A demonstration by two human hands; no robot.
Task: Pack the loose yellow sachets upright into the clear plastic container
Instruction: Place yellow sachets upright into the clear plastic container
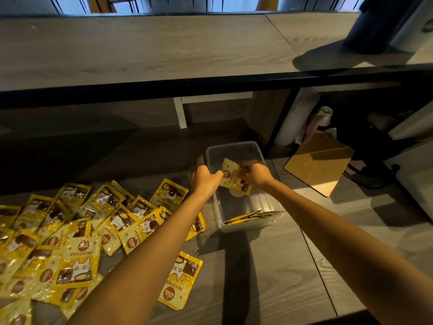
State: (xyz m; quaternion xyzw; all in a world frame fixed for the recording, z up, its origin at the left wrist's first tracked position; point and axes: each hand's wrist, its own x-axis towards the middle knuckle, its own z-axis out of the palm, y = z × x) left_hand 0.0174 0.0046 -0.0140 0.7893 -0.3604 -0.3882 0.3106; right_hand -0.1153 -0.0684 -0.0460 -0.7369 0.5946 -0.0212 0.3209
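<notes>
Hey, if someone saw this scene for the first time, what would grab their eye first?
Probably the bright heap of loose yellow sachets spread over the grey wooden surface at lower left. Next, both hands meeting over the clear plastic container at centre: the right hand holds a single sachet above it, the left hand is at the container's left rim. A few sachets already stand at its near end.

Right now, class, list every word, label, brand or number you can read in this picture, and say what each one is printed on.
No text here can be quoted with confidence.
Loose yellow sachets: rows of characters and a round red-brown badge with print, too small and blurred to read.
Sachet held over the clear plastic container: badge and lines of print on the held sachet, blurred, partly covered by fingers.
Brown clipboard: no print visible.
</notes>
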